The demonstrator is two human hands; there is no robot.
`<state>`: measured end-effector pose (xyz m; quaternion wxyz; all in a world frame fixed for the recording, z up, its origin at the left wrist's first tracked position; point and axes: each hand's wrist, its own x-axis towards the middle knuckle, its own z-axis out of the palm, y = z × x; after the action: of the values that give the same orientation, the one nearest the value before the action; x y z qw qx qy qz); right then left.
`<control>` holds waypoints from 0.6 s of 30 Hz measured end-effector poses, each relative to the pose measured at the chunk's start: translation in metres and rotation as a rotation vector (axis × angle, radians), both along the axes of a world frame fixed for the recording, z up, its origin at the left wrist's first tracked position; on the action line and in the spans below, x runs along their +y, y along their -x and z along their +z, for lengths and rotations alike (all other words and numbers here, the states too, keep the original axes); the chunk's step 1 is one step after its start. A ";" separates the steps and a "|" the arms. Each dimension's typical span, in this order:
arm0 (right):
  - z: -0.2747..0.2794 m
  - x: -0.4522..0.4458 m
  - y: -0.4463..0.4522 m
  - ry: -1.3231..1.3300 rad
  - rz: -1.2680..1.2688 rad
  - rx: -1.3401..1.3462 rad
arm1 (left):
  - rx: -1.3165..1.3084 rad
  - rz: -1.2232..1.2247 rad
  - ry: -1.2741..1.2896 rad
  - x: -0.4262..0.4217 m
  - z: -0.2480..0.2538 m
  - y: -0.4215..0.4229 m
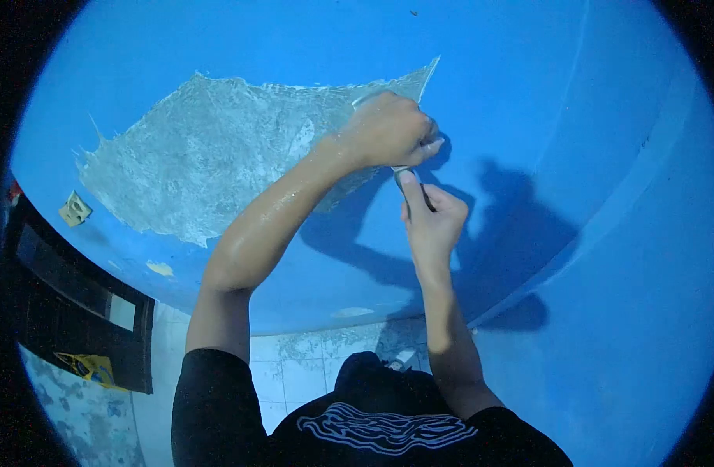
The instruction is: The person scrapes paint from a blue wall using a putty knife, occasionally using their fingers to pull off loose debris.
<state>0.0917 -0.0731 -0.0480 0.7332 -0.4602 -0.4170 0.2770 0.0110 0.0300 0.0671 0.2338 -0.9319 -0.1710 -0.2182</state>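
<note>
A blue wall (513, 70) fills most of the head view, with a large rough grey patch (193, 148) whose edges are ragged. My left hand (396, 128) is raised at the patch's right end, its fingers curled; what they hold, if anything, is hidden. Just below it, my right hand (433, 222) grips the dark handle of a scraper-like tool (404, 173), thumb along the handle. The tool's upper end lies close under my left hand, partly hidden by it.
A switch or socket plate (75, 209) sits on the wall at the left. Below it are a dark wooden frame (30, 288) and a yellow bag (96, 369). Pale floor tiles (302, 377) show beneath. The wall bends at a corner on the right.
</note>
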 end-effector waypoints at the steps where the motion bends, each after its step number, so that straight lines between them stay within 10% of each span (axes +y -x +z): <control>1: -0.002 -0.003 -0.001 0.012 0.006 0.015 | 0.010 -0.023 0.008 0.001 -0.004 0.000; 18: 0.010 -0.002 -0.024 -0.052 -0.074 -0.151 | -0.163 -0.032 -0.024 0.001 -0.009 -0.008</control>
<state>0.1159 -0.0748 -0.0385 0.7212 -0.4755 -0.4609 0.2035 0.0188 0.0313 0.0577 0.2266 -0.9108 -0.1721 -0.2990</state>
